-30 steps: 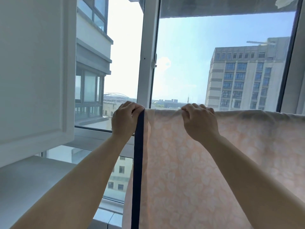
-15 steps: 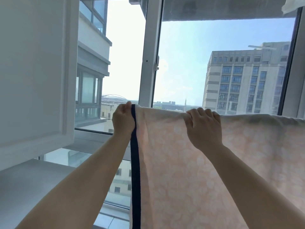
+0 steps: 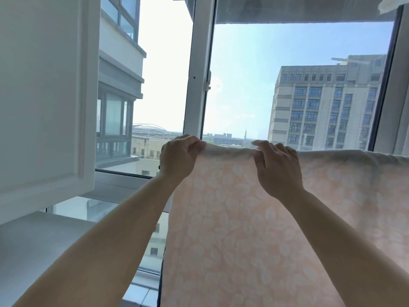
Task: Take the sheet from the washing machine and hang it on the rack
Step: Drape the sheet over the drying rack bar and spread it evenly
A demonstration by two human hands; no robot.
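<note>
Most is done: the sheet hangs draped; left hand and right hand pinch its top fold, only straightening left.

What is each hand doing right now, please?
Left hand: closed, gripping the top left corner of the sheet.
Right hand: closed, pinching the sheet's top edge further right.

Your sheet hangs over a hidden bar.
You can see the soft peach cloth sheet with pale leaf shapes folded over its top edge, hanging straight down. The bar underneath is covered.
</note>
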